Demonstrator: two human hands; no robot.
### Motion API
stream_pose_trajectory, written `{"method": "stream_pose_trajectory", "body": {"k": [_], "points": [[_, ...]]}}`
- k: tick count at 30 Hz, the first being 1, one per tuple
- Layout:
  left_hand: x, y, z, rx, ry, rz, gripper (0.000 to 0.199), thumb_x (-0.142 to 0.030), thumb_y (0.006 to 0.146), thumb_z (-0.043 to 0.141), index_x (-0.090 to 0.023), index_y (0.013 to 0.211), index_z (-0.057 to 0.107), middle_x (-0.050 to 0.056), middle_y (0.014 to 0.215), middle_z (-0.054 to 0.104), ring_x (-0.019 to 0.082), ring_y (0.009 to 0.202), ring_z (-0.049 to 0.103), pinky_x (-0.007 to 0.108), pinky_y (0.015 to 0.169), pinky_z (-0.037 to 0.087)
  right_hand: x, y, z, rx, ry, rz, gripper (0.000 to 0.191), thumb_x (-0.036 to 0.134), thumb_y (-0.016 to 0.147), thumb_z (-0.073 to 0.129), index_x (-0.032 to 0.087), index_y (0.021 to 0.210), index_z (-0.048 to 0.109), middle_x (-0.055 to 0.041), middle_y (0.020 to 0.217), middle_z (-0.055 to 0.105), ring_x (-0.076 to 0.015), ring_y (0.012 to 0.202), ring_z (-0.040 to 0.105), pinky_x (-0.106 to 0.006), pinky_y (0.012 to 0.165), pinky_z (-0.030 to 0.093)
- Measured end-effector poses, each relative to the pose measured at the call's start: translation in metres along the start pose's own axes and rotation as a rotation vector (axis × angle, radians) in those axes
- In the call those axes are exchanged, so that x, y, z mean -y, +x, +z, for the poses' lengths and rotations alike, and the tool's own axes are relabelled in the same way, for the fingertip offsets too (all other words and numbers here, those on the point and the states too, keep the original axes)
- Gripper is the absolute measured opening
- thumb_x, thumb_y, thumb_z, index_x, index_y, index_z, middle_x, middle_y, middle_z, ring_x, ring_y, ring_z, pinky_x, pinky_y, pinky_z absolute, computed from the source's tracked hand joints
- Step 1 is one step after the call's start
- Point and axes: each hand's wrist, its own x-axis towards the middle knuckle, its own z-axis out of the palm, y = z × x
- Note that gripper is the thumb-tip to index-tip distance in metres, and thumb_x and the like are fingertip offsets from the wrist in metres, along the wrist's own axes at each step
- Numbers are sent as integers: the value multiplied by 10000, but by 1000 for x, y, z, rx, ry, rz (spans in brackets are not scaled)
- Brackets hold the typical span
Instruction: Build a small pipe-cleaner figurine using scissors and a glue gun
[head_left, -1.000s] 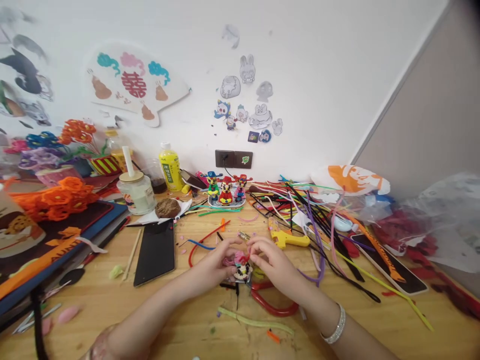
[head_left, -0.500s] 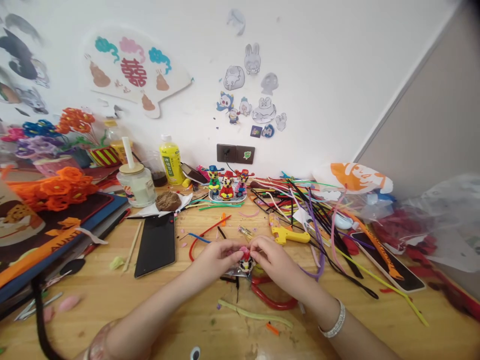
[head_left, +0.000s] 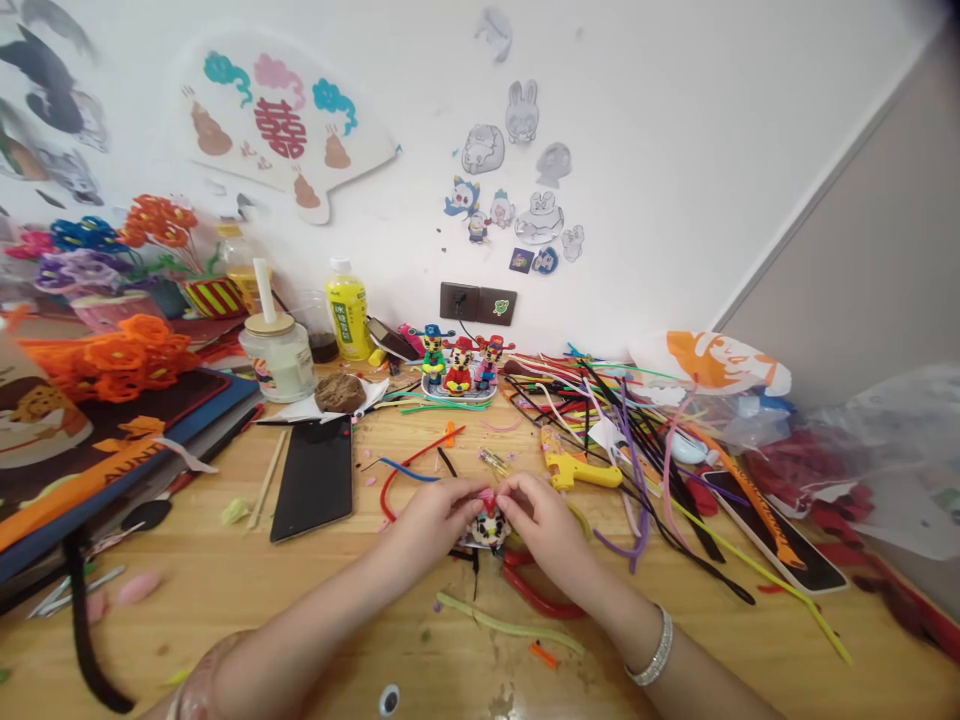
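Observation:
Between my two hands, low over the middle of the wooden table (head_left: 315, 610), is a small figurine (head_left: 489, 526) with a black-and-white face and a pinkish-red top. My left hand (head_left: 448, 510) pinches its top from the left. From the right, the fingers of my right hand (head_left: 534, 510) close on the same top. The fingertips hide part of the figurine. Just beyond my hands lie a red pipe cleaner (head_left: 409, 462) and a yellow hot glue gun (head_left: 581, 472). A red loop (head_left: 536, 588) and a pale green strip (head_left: 510, 627) lie nearer me.
Three finished-looking figurines (head_left: 460, 366) stand on a small tray at the back. Loose pipe cleaners (head_left: 630, 440) pile up to the right. A dark phone (head_left: 313, 480), candle jar (head_left: 277, 360) and yellow bottle (head_left: 348, 312) are on the left. A googly eye (head_left: 389, 699) lies at the front.
The camera view has shifted slightly. Both hands stay at the figurine's top with small finger movements, and more of its face shows now.

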Motion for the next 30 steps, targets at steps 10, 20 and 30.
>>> {"method": "stream_pose_trajectory", "body": {"k": [10, 20, 30], "points": [[-4, -4, 2, -130, 19, 50, 222, -193, 771, 440, -196, 847, 648, 37, 861, 689, 172, 818, 599, 236, 739, 430, -2, -1, 5, -23, 136, 16, 66, 218, 806, 483, 191, 766, 529, 1, 766, 548, -145, 731, 522, -243, 654, 412], [-6, -5, 4, -81, -180, -54, 255, -252, 767, 444, -161, 895, 644, 52, 869, 688, 183, 806, 615, 255, 716, 466, -6, -1, 1, -26, 17, -95, 64, 172, 817, 469, 193, 775, 512, -11, 791, 538, -149, 766, 503, -255, 683, 400], [0, -1, 6, -45, -301, -92, 284, -325, 725, 530, -132, 900, 645, 66, 870, 695, 185, 777, 616, 263, 694, 478, -7, -1, 0, -4, 0, -145, 67, 166, 822, 463, 196, 775, 501, -12, 793, 535, -145, 768, 504, -257, 694, 398]]}}
